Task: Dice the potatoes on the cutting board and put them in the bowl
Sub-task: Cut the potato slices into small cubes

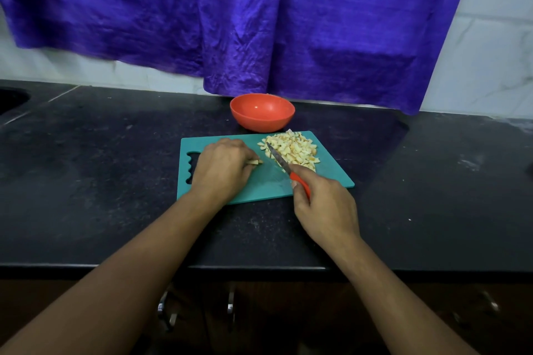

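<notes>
One cutting board (268, 181). One bowl (262, 112). One knife (278, 159). Two hands: left hand (223, 166), right hand (326, 207). One heap of diced potato (292, 150), cubes too many to count. One uncut potato piece (255, 162) visible. One purple cloth (230, 14). Two cabinet handles (230, 307).

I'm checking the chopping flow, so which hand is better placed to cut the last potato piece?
Right. The right hand grips the knife, with its blade just beside the potato piece. The left hand holds that piece down on the cutting board, so it is busy steadying it.
</notes>
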{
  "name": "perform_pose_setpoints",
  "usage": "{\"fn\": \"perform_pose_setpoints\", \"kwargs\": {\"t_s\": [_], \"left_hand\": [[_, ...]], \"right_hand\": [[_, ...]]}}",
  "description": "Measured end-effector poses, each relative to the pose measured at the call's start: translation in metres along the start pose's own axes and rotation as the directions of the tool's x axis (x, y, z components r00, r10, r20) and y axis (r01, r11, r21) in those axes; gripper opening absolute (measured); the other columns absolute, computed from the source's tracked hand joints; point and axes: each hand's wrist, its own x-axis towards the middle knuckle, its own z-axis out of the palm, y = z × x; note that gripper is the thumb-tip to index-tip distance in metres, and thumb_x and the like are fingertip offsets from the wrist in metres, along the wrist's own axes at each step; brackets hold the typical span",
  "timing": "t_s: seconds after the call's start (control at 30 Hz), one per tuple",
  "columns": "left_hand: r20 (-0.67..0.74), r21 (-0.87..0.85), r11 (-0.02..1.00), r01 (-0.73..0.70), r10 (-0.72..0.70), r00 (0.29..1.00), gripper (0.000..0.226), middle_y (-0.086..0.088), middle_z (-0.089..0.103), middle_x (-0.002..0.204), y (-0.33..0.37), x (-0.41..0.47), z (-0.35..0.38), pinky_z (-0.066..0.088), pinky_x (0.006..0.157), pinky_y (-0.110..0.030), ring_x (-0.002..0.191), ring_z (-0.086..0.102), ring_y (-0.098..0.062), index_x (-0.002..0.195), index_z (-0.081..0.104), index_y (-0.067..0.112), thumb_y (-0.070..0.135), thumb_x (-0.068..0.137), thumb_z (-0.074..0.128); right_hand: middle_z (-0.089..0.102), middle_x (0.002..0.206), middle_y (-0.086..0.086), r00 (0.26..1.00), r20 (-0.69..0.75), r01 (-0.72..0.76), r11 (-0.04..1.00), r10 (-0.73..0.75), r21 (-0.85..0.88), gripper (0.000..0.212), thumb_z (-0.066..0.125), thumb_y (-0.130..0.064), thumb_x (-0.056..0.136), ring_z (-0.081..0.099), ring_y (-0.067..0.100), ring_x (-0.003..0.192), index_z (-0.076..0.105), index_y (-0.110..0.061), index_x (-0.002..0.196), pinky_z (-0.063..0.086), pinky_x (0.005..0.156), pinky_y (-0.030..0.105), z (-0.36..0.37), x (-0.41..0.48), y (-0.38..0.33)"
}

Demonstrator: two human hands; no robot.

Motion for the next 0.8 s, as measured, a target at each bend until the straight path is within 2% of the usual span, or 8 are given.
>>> {"fn": "perform_pose_setpoints", "kwargs": {"t_s": [0.17, 0.33, 0.43, 0.57, 0.7, 0.8], "left_hand": [[-0.002, 0.037, 0.995, 0.089, -0.089, 0.996, 0.025, 0.002, 0.071, 0.113, -0.003, 0.006, 0.002, 0.052, 0.085, -0.039, 0.102, 0.061, -0.019, 0.119, 0.076, 0.03, 0.035, 0.096, 0.067], [0.012, -0.107, 0.992, 0.07, -0.069, 0.998, 0.035, 0.001, 0.064, 0.113, 0.002, -0.004, -0.002, 0.054, 0.085, -0.04, 0.103, 0.06, -0.019, 0.132, 0.069, 0.024, 0.037, 0.101, 0.062], [0.053, -0.186, 0.982, 0.043, -0.033, 0.998, 0.038, 0.005, 0.068, 0.114, 0.007, -0.013, -0.008, 0.051, 0.086, -0.036, 0.105, 0.062, -0.017, 0.136, 0.066, 0.025, 0.037, 0.1, 0.062], [0.144, -0.28, 0.947, 0.16, -0.123, 0.982, 0.037, 0.013, 0.072, 0.104, 0.006, -0.014, -0.011, 0.055, 0.086, -0.037, 0.095, 0.066, -0.011, 0.129, 0.067, 0.032, 0.039, 0.093, 0.073], [0.153, -0.212, 0.961, 0.176, -0.145, 0.977, 0.031, 0.012, 0.069, 0.121, 0.004, -0.011, -0.007, 0.051, 0.087, -0.03, 0.102, 0.063, -0.009, 0.123, 0.073, 0.029, 0.042, 0.095, 0.069], [0.175, -0.238, 0.952, 0.193, -0.154, 0.972, 0.036, 0.012, 0.069, 0.117, 0.002, -0.012, -0.007, 0.052, 0.086, -0.03, 0.097, 0.062, -0.006, 0.127, 0.071, 0.03, 0.044, 0.093, 0.071]], "right_hand": [[0.055, 0.08, -0.016, 1.0, 0.002, -0.002, 1.0, 0.002, -0.013, 0.044, 0.049, -0.038, 0.105, 0.052, 0.002, 0.065, 0.048, -0.039, 0.149, 0.038, 0.054, 0.021, -0.001, 0.0, -0.001], [0.058, 0.081, -0.014, 1.0, 0.006, -0.02, 1.0, 0.02, -0.007, 0.043, 0.05, -0.038, 0.105, 0.054, 0.003, 0.064, 0.049, -0.04, 0.147, 0.041, 0.054, 0.021, -0.002, 0.0, -0.002], [0.06, 0.082, -0.014, 1.0, 0.005, -0.026, 1.0, 0.026, -0.003, 0.043, 0.05, -0.038, 0.104, 0.055, 0.004, 0.063, 0.049, -0.04, 0.147, 0.043, 0.054, 0.023, -0.002, 0.001, -0.001], [0.062, 0.083, -0.013, 0.999, 0.004, -0.033, 0.999, 0.033, 0.003, 0.042, 0.051, -0.039, 0.104, 0.055, 0.004, 0.062, 0.05, -0.04, 0.146, 0.047, 0.055, 0.024, -0.002, 0.0, -0.001], [0.06, 0.082, -0.014, 1.0, 0.002, -0.031, 1.0, 0.031, 0.0, 0.043, 0.05, -0.04, 0.104, 0.054, 0.005, 0.06, 0.05, -0.04, 0.147, 0.042, 0.053, 0.022, -0.001, 0.0, -0.002], [0.06, 0.081, -0.015, 1.0, 0.002, -0.027, 1.0, 0.027, 0.004, 0.042, 0.05, -0.039, 0.104, 0.054, 0.004, 0.059, 0.051, -0.04, 0.146, 0.041, 0.052, 0.02, -0.002, -0.001, -0.003]]}}
